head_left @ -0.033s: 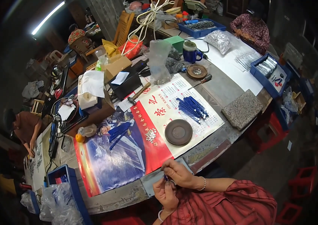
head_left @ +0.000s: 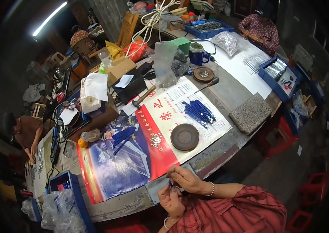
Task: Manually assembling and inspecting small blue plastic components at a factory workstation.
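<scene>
The left hand [head_left: 173,200] and right hand [head_left: 186,181] pinch a small dark-blue piece [head_left: 171,185] between them, beside the table's [head_left: 125,206] near edge. Blue strips [head_left: 199,111] lie on the poster [head_left: 167,154] beyond.

Around the dish [head_left: 185,137] on the poster [head_left: 167,157]: strips [head_left: 198,112] at one o'clock, beads [head_left: 156,140] at nine, more strips beyond them. On the table [head_left: 223,93]: slab [head_left: 251,113] at two, mug [head_left: 198,57] at twelve.
</scene>
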A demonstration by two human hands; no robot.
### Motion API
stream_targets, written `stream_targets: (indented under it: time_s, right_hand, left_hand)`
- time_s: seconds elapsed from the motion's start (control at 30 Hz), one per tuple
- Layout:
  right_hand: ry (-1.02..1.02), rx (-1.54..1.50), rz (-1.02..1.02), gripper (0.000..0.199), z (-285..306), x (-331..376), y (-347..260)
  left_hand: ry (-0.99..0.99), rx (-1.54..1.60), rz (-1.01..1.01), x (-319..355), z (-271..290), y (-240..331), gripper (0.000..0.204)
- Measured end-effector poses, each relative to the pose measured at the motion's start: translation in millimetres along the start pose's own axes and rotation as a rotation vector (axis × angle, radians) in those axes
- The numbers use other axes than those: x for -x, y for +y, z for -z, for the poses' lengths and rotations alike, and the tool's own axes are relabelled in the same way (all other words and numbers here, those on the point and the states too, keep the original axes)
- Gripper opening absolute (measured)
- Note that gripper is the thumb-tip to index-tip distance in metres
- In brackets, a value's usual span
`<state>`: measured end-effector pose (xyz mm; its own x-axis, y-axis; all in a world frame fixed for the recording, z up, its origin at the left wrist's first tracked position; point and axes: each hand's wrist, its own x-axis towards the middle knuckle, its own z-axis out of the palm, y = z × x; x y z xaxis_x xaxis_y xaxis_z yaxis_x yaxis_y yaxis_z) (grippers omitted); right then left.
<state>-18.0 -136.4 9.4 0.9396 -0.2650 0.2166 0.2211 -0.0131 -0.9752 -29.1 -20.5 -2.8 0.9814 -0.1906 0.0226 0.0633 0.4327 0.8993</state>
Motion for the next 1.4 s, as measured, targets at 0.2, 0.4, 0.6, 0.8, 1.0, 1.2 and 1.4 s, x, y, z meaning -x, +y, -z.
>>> stream_targets:
  time_s: [0.2, 0.4, 0.6, 0.8, 1.0, 1.2, 1.4]
  right_hand:
    - [-0.079, 0.241, 0.233, 0.021, 0.8, 2.6, 2.5]
    - [-0.010, 0.566, 0.333, 0.021, -9.1, 11.3, 11.4]
    - [-0.065, 0.128, 0.015, 0.015, 1.1, 5.2, -12.0]
    - [0.051, 0.449, 0.379, 0.015, -2.8, 6.5, 2.3]
    - [0.030, 0.553, 0.238, 0.014, -12.6, 17.7, 1.2]
    - [-0.108, 0.047, -0.139, 0.014, 3.8, 6.0, -1.3]
    - [0.012, 0.505, 0.355, 0.014, -6.8, 8.1, 3.3]
  left_hand:
    - [0.015, 0.005, -0.040, 1.1, 1.1, -3.0, 0.023]
    - [0.034, -0.002, 0.016, 6.8, 14.1, -12.3, 0.023]
    - [-0.014, 0.045, 0.003, 3.3, 10.9, -4.1, 0.024]
    - [0.015, 0.045, -0.016, 5.0, 11.1, -13.6, 0.022]
    - [0.038, -0.105, -0.057, 5.2, 11.2, -17.1, 0.019]
    - [-0.070, 0.005, 0.017, 6.4, 13.6, -11.6, 0.027]
    - [0.038, -0.019, 0.028, 6.3, 14.4, -17.7, 0.031]
